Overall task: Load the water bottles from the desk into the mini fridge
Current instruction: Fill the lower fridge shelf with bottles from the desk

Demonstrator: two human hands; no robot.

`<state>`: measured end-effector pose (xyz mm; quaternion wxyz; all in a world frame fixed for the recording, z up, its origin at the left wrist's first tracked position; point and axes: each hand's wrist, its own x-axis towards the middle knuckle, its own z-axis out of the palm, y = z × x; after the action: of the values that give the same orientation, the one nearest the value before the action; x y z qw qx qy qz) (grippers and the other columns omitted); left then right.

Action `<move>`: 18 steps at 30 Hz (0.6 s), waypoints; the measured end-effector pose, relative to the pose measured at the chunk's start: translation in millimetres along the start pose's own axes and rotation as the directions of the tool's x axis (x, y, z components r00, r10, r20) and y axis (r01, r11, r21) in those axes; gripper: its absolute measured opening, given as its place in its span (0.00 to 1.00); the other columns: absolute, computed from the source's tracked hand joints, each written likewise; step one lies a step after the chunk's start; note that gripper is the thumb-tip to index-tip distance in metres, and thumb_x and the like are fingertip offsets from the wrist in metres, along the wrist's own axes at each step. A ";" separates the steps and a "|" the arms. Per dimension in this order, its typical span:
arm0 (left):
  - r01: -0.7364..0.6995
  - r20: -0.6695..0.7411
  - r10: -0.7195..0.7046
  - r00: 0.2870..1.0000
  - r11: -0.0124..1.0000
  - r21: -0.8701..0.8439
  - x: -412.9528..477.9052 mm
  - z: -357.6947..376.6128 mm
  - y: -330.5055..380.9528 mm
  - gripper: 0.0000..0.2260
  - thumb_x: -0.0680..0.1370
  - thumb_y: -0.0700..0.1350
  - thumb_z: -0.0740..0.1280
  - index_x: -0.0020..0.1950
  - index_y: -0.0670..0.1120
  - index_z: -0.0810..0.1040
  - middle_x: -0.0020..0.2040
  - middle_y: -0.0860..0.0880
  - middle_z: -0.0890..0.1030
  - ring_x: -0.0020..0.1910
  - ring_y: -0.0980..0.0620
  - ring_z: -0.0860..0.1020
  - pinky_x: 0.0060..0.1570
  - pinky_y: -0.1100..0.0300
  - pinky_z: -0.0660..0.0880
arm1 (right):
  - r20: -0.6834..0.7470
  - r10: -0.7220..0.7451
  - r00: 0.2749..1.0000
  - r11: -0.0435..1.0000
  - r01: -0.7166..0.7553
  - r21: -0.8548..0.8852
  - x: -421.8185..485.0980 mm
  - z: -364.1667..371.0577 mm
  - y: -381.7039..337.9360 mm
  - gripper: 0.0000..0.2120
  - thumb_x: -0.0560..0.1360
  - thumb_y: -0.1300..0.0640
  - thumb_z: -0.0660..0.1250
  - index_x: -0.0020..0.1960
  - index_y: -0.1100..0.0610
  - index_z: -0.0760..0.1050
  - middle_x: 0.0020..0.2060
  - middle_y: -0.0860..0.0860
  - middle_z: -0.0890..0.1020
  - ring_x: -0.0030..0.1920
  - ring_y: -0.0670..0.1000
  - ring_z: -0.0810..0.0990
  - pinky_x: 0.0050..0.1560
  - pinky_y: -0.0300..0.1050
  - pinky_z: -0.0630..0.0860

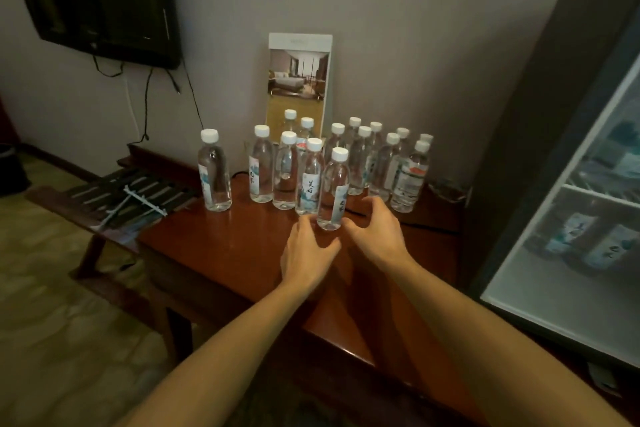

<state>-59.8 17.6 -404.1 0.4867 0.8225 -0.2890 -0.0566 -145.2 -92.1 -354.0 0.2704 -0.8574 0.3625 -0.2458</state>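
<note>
On desk (225,253) | water bottles (261,170) capped | left grip (308,253), right grip (375,232) released flanking front bottle (334,191)

The water bottles (358,163) stand grouped at the far side of the desk (235,253), a card stand (298,80) behind them. My left hand (308,253) and right hand (377,232) flank the nearest bottle (333,194). The mini fridge (571,184) stands right of the desk.

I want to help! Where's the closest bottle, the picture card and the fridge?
closest bottle (330,184): head view, clear body.
picture card (298,80): head view, printed photo.
fridge (536,114): head view, dark side wall.
</note>
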 end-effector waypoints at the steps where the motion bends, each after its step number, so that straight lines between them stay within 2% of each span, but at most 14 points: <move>1: -0.002 0.000 0.002 1.000 1.000 -0.005 8.3 3.9 -2.1 0.26 0.75 0.56 0.74 0.69 0.52 0.70 0.65 0.51 0.77 0.64 0.49 0.77 0.60 0.48 0.77 | 0.001 0.003 1.000 1.000 -0.003 0.013 9.9 4.9 1.3 0.32 0.76 0.45 0.75 0.74 0.55 0.69 0.70 0.52 0.77 0.70 0.54 0.76 0.67 0.54 0.76; 6: 0.025 0.003 -0.025 1.000 0.999 -0.039 42.6 23.6 -12.5 0.28 0.73 0.59 0.76 0.68 0.52 0.71 0.65 0.51 0.77 0.63 0.49 0.79 0.59 0.46 0.78 | 0.009 -0.022 1.000 0.991 0.021 0.135 49.8 28.8 3.7 0.37 0.74 0.45 0.77 0.77 0.55 0.65 0.70 0.52 0.77 0.67 0.52 0.78 0.63 0.45 0.75; 9: 0.041 -0.009 -0.041 0.999 0.999 -0.009 55.5 32.9 -16.2 0.29 0.75 0.57 0.75 0.72 0.50 0.70 0.69 0.50 0.76 0.66 0.47 0.77 0.60 0.49 0.76 | 0.034 -0.021 0.999 0.983 0.014 0.185 68.4 43.6 2.3 0.39 0.73 0.43 0.77 0.77 0.55 0.65 0.67 0.50 0.79 0.66 0.51 0.78 0.66 0.51 0.77; 12: 0.051 -0.032 -0.051 0.998 0.999 -0.007 64.7 40.1 -19.2 0.26 0.76 0.55 0.74 0.71 0.50 0.71 0.68 0.49 0.76 0.66 0.46 0.76 0.56 0.52 0.72 | 0.031 -0.019 0.999 0.982 0.013 0.187 81.4 57.2 4.6 0.31 0.72 0.44 0.77 0.68 0.55 0.70 0.57 0.49 0.82 0.58 0.51 0.82 0.58 0.54 0.81; 15: 0.051 -0.039 -0.052 0.998 0.999 -0.019 66.4 40.2 -18.0 0.25 0.76 0.54 0.74 0.69 0.50 0.72 0.67 0.50 0.77 0.65 0.46 0.77 0.56 0.51 0.73 | -0.007 -0.010 1.000 0.980 0.012 0.199 83.8 63.0 7.2 0.21 0.72 0.47 0.78 0.57 0.52 0.72 0.49 0.46 0.83 0.50 0.47 0.83 0.52 0.53 0.82; 18: 0.061 -0.036 -0.062 0.997 0.998 -0.030 62.8 38.0 -14.6 0.23 0.75 0.53 0.75 0.67 0.51 0.73 0.64 0.51 0.78 0.63 0.47 0.78 0.55 0.50 0.75 | -0.028 -0.002 1.000 0.983 0.007 0.185 76.9 58.5 5.7 0.22 0.69 0.43 0.80 0.53 0.51 0.72 0.45 0.45 0.84 0.46 0.47 0.84 0.50 0.53 0.83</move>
<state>-16.0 -39.6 -424.3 0.5019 0.8246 -0.2539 -0.0606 -64.4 -136.8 -383.3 0.3434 -0.8259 0.3399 -0.2908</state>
